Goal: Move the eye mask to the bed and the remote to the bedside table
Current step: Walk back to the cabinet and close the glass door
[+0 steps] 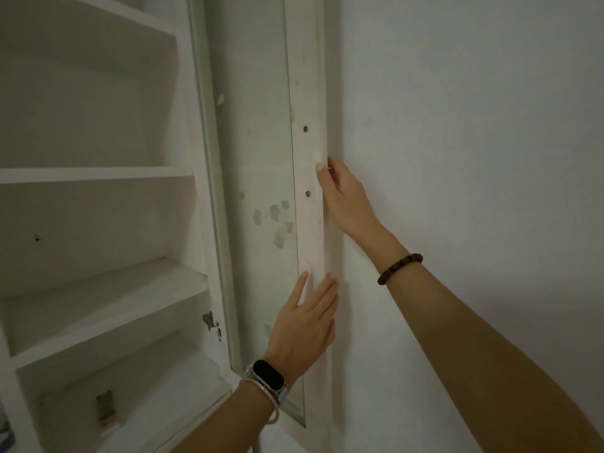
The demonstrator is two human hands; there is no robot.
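Neither the eye mask nor the remote is in view. The right hand (pixel 343 197) grips the outer edge of an open white cabinet door (pixel 309 142), thumb on its front and fingers curled behind. Below it the left hand (pixel 307 325) lies flat on the same frame, fingers straight. Left of both hands are a blotched glass pane (pixel 258 125) and white shelves (pixel 98 174). To their right is a plain pale wall (pixel 474 125).
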